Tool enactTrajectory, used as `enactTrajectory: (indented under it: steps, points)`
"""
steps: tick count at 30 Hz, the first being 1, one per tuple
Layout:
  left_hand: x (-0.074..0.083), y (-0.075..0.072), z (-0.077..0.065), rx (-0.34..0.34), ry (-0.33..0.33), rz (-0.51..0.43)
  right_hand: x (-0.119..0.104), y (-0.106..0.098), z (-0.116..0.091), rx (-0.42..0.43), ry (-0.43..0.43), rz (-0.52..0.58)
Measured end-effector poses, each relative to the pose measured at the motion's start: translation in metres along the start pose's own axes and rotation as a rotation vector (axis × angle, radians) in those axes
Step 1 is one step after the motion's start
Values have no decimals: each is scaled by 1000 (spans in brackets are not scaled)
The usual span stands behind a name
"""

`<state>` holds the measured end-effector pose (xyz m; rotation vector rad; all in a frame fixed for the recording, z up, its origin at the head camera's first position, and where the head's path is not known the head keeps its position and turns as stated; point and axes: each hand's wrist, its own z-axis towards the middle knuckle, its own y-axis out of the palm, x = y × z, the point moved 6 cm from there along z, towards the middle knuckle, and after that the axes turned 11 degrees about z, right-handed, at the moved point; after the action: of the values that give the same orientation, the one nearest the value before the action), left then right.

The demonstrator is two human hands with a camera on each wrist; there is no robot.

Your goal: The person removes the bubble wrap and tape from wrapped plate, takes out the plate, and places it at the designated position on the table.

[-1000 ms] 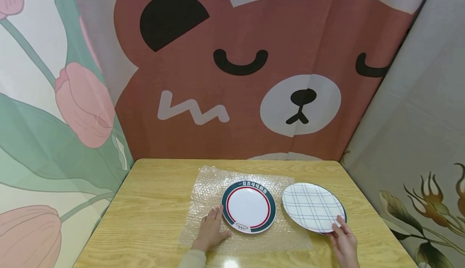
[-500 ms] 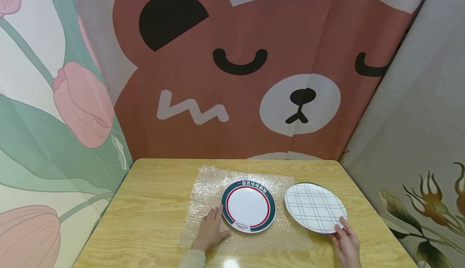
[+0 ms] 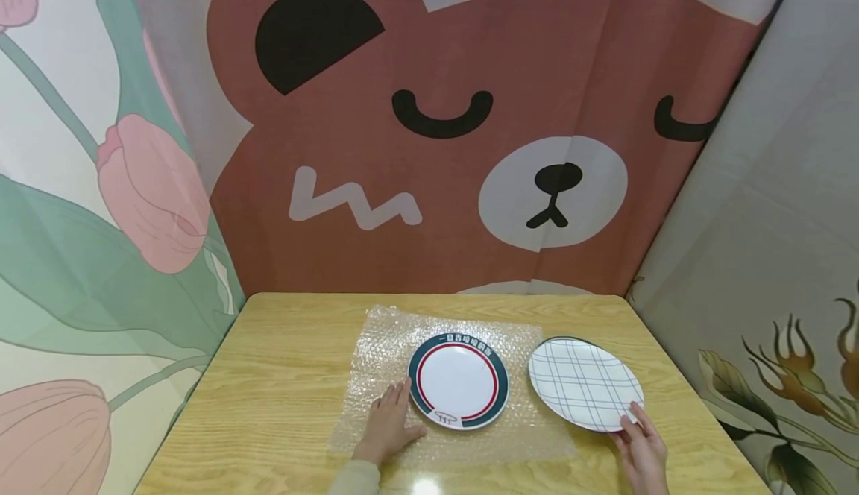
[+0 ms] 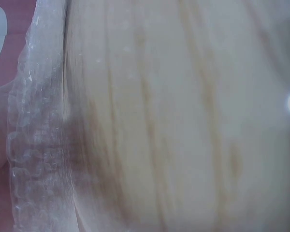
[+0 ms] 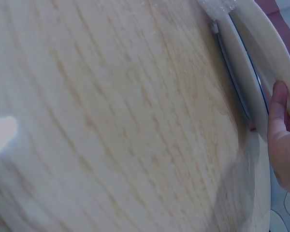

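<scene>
A round white plate with a teal rim and red ring [image 3: 458, 381] lies on a sheet of bubble wrap [image 3: 382, 331]. My left hand [image 3: 387, 424] rests on the wrap, fingers extended, fingertips at the plate's left edge. To the right, my right hand [image 3: 643, 446] grips the near right rim of a white checked plate [image 3: 584, 383], which is tilted. From the right wrist view, a fingertip [image 5: 279, 92] presses its pale underside, and a second pale rim with a dark blue edge [image 5: 239, 67] shows below it. The left wrist view catches bubble wrap [image 4: 38, 145] but no hand.
The wood-grain table [image 3: 268, 391] has its far edge against a hanging bear-print cloth [image 3: 335, 256]. A floral cloth [image 3: 154, 204] hangs on the left and a grey one [image 3: 758, 219] on the right.
My right hand has moved slightly right with the checked plate, widening its gap from the teal-rimmed plate. The left hand and the bubble wrap stay put.
</scene>
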<state>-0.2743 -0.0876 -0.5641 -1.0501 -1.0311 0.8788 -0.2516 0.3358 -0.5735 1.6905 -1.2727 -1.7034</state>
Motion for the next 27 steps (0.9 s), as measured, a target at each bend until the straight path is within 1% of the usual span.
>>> enactTrajectory:
  steps: [6, 10, 14, 17, 20, 22, 27]
  points:
    - [-1, 1, 0, 3, 1, 1, 0, -2, 0, 59, 7, -21]
    - [-1, 1, 0, 2, -2, 6, 0, -4, 1, 141, 18, -32]
    - [-1, 1, 1, -4, -5, 2, -1, -5, 2, 191, 6, -122]
    - [0, 1, 1, 1, 0, 5, -1, -6, 5, 209, -17, -219]
    - [0, 0, 1, 6, 3, 7, -2, -6, 6, 221, -42, -281]
    - [0, 0, 0, 6, 2, 8, -2, -5, 7, 217, -56, -293]
    - [-1, 0, 1, 5, 3, 9, -2, -4, 7, 211, -68, -278]
